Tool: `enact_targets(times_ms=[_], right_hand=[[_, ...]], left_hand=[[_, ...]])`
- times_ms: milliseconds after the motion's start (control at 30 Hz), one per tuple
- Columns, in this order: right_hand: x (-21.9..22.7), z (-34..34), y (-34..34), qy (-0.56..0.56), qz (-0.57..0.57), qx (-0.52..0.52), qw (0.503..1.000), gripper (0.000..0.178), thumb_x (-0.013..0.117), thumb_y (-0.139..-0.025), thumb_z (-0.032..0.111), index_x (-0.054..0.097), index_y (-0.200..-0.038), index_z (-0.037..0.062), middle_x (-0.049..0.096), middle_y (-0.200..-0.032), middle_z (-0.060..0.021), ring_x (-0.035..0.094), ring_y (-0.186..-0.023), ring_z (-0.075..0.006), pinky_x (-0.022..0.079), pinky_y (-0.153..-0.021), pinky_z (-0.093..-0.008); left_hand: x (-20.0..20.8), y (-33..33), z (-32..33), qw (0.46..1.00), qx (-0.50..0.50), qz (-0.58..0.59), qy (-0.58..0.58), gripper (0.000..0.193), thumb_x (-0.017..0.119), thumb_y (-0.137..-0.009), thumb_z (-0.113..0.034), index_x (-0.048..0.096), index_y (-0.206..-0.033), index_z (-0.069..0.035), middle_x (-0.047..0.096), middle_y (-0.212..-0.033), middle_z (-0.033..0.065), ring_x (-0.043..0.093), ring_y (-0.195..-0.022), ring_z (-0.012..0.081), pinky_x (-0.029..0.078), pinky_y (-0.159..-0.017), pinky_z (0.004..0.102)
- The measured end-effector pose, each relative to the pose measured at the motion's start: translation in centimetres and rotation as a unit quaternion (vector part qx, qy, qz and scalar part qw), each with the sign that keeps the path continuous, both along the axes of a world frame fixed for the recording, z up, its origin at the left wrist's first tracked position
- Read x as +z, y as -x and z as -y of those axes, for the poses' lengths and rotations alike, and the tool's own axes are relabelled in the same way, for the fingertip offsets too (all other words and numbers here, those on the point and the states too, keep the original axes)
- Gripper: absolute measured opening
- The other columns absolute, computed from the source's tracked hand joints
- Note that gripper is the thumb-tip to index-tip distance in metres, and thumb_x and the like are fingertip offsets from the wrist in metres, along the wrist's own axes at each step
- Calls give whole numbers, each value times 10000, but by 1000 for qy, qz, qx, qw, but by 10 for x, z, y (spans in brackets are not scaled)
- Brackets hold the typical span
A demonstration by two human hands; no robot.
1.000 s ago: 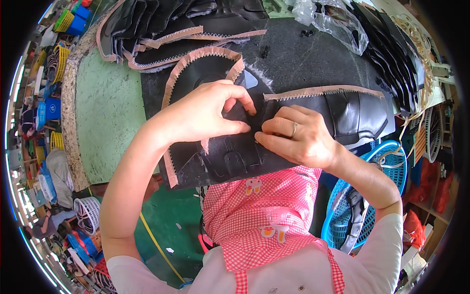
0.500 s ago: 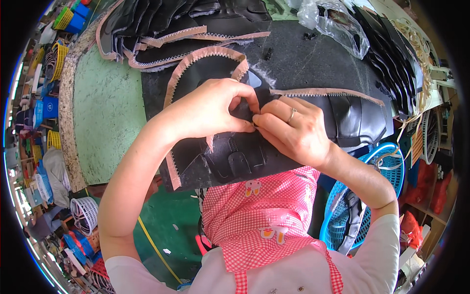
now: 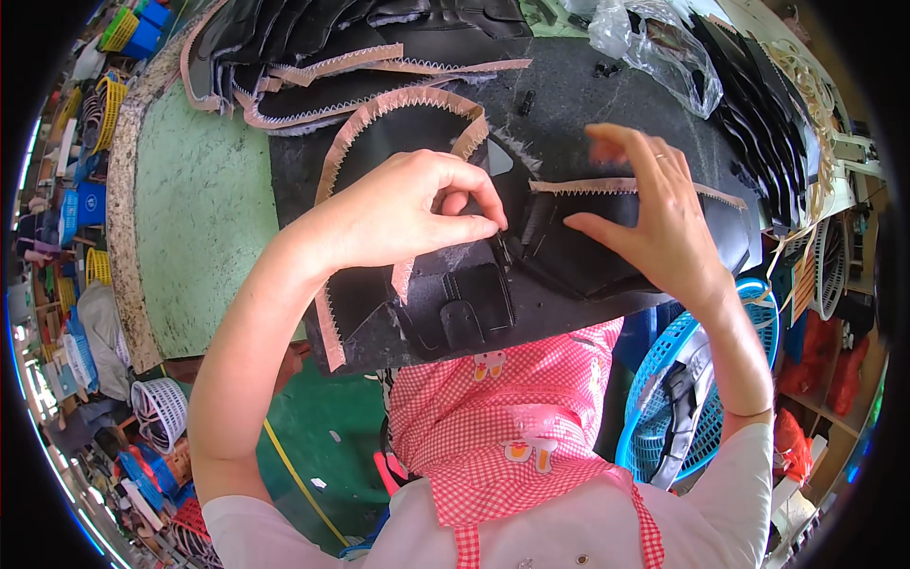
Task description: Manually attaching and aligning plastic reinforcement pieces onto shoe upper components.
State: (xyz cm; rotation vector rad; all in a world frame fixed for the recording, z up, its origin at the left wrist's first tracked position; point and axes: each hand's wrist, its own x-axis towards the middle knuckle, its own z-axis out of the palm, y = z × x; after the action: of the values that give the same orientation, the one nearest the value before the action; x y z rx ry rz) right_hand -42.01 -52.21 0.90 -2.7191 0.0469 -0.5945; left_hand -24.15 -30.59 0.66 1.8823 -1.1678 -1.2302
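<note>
L hand (image 3: 445, 199) is narrow, thumb & index tips close tog. over the ctr-L of the black board (image 3: 569, 104), at the R side of a black sheet piece (image 3: 412, 128); can't tell if it grips anything. R hand (image 3: 664, 213) is wide, thumb & fingers spread w/ nothing between, over the board's R half; fingertips a bit blurred.

L piece lies on the board's L half, w/ a tan zigzag-stitched strip (image 3: 408, 98) curving round its top. Second black piece (image 3: 592, 251) lies on the board's R half, under/beside R hand, tan strip along its far edge.

Stacked black pieces (image 3: 284, 47) sit at the board's far L corner, more (image 3: 768, 123) off its R end. Clear plastic bag (image 3: 654, 57) by its far R edge. Green surface (image 3: 199, 209) shows L of board. Pink checked apron (image 3: 512, 408) just below board's near edge; blue basket (image 3: 654, 417) below its R end.
</note>
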Motion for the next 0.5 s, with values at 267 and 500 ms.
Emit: enact_targets(times_ms=[267, 500], right_hand=[[21, 5, 1, -173, -216, 58, 959, 302, 847, -817, 250, 698, -931, 14, 622, -810, -120, 623, -715, -297, 494, -661, -365], [26, 7, -2, -229, -254, 55, 938, 321, 835, -849, 257, 694, -928, -20, 582, -743, -120, 540, -651, -223, 450, -621, -348]], left_hand=[[-5, -1, 0, 999, 19, -42, 20, 127, 745, -932, -59, 740, -1046, -4, 655, -898, -20, 474, -706, 27, 428, -646, 207], [-4, 1, -2, 998, 32, -42, 16, 118, 753, -930, -68, 751, -1031, -8, 640, -852, -38, 453, -689, 20, 405, -626, 200]])
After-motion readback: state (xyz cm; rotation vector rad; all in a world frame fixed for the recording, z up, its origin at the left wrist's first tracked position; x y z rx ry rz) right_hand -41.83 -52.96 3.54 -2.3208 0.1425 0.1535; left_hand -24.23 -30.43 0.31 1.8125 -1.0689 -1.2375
